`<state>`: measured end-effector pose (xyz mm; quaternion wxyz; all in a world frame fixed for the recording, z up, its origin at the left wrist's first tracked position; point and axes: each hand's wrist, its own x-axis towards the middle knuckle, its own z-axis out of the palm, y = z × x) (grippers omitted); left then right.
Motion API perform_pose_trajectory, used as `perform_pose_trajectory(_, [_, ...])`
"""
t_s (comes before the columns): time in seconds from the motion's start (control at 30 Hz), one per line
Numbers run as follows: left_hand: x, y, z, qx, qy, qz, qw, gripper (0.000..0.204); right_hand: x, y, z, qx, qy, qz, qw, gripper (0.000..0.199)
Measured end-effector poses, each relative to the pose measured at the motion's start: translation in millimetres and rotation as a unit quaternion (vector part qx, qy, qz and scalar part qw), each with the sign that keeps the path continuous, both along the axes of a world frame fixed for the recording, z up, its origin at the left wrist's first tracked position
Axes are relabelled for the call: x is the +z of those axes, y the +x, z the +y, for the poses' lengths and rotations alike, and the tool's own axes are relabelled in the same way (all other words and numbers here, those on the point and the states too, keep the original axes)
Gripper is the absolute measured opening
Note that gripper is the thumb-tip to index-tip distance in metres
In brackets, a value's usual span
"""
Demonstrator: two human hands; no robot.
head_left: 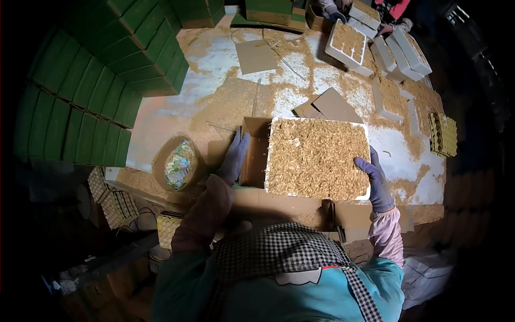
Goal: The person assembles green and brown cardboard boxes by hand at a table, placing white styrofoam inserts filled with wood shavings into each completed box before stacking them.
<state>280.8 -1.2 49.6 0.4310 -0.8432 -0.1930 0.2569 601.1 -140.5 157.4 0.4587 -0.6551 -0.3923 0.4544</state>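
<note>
the right hand (377,180) pinches the right edge of a white tray (366,195), its gloved thumb lapping over the rim while its other fingers are mostly hidden. the left hand (236,154) is not gripping – its fingers lie nearly straight along the outer left wall of an open cardboard box (254,155). the tray sits between the two hands, covering the right part of the box's mouth, topped with loose, straw-coloured shavings (316,155).

the likeliest trouble is a spill: only the right hand visibly holds the tray, so a tilt could slide shavings over the rim. the box could also skid or skew if the left hand's pressure slackens, and the tray might catch on its wall.

no lettering can be read on the box or tray. the colourful packets (179,167) in the basket (159,160) beyond the left hand may be printed – too small to make out.
</note>
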Motion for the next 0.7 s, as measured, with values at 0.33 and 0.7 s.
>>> perform_pose_trajectory(0.33, [-78.9,-9.3,9.4,-0.236,0.658,0.682,0.217,0.053,-40.6,-16.1,22.2,0.072,0.027,-0.056,0.995,0.050])
perform_pose_trajectory(0.7, [-17.2,-158.6,7.7,-0.232,0.324,0.712,-0.577,0.026,-90.3,-40.2,43.9,0.209,-0.071,-0.151,0.964,0.057])
